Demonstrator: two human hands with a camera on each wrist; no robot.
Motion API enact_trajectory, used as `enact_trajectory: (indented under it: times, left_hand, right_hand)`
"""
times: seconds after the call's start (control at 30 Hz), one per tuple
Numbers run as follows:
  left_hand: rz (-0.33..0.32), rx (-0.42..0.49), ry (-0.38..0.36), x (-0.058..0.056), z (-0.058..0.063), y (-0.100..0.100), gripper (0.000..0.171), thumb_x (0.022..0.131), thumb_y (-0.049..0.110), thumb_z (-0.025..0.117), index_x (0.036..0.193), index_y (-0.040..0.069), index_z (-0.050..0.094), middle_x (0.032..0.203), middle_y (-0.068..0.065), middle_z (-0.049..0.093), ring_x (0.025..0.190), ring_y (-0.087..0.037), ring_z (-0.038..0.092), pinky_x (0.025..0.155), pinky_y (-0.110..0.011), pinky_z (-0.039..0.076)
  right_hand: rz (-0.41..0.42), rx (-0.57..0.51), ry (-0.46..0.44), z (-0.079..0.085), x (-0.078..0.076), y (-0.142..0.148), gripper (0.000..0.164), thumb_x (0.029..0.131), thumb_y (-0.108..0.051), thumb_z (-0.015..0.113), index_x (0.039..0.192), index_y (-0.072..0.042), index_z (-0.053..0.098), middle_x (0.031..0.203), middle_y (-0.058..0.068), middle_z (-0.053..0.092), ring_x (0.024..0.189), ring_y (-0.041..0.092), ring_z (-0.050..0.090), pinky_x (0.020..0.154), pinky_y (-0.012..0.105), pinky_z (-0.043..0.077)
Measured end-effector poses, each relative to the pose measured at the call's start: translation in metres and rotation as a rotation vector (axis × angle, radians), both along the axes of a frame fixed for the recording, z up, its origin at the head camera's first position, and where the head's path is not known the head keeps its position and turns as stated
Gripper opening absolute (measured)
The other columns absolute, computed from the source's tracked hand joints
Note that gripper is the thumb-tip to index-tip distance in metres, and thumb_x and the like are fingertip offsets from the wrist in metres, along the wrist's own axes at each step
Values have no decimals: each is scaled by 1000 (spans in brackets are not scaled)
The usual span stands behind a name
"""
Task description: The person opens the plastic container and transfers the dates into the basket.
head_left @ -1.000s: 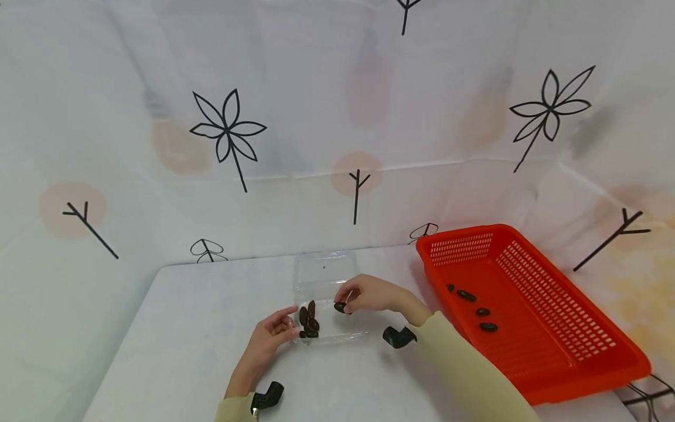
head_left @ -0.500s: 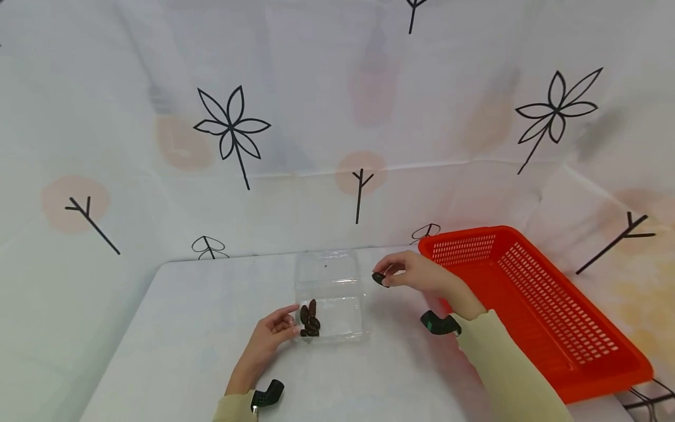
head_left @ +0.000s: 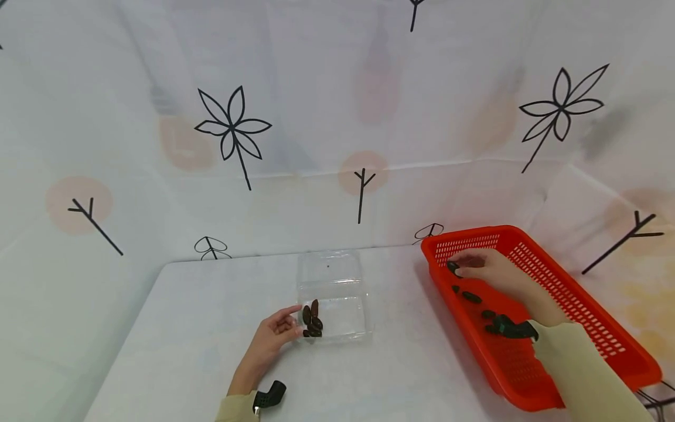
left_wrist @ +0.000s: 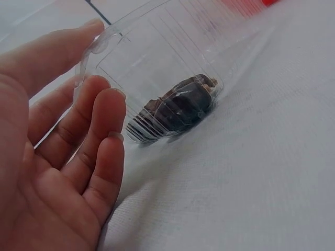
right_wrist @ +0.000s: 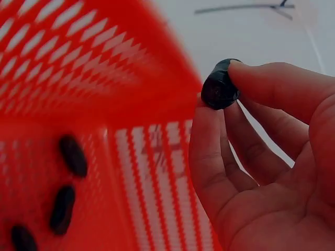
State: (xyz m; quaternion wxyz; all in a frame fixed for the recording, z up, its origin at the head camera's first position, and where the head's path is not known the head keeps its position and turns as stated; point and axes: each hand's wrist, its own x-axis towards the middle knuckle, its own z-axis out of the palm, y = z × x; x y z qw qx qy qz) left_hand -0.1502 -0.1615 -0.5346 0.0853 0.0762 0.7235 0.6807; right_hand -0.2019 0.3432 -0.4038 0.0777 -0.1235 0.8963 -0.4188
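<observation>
From where I'm standing: R hand (head_left: 487, 271) is up over the far-L part of the red basket (head_left: 469, 334), w/ one dark oval (head_left: 453, 268) pinched btwn thumb and fingertips. Grip's closed just to the width of that piece, no more; prob. a fingertip hold b/c it's so small. R wrist view has the pinched piece clear of the other ovals, approx. rim level; exact height can't tell.

Below, inside basket, several loose dark ovals (head_left: 471, 297) lie spread along the L side, at least one partly blocked by the wrist cam (head_left: 511, 327). Basket sits slantwise on the R of the table (head_left: 200, 328), prob. so R arm has a short reach.

L hand (head_left: 268, 337) is at the L side of the clear plastic box (head_left: 343, 319): thumb + fingers apart, loosely bent, touching the wall, nothing pinched AFAICT. Guess: steadying it, since thin plastic would slide easily. Lid (head_left: 329, 266) is folded back twd the backdrop, which leaves the tray reachable from above.

Approx. five brownish ovals (head_left: 315, 323) are bunched at the box's L end, right by L fingers; rest of tray floor bare. Some overlap, so exact count n/a.
</observation>
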Motion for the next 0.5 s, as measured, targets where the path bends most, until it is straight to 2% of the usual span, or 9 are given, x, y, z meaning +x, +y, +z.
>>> enact_trajectory:
  times: [0.3, 0.5]
  left_hand:
    - [-5, -10, -9, -1, -2, -1, 54, 87, 6, 76, 137, -1, 56, 85, -1, 60, 73, -10, 53, 67, -23, 44]
    - [-7, -15, -6, -1, -1, -1, 54, 87, 5, 75, 137, -2, 56, 85, 0, 60, 73, -10, 54, 68, -23, 45]
  right_hand:
    - [-68, 74, -82, -28, 13, 54, 40, 97, -22, 67, 128, 2, 62, 120, 18, 64, 102, 28, 62, 84, 44, 51]
    - [-83, 86, -110, -44, 15, 76, 41, 97, -19, 66, 127, 8, 60, 118, 22, 64, 97, 29, 63, 80, 40, 52]
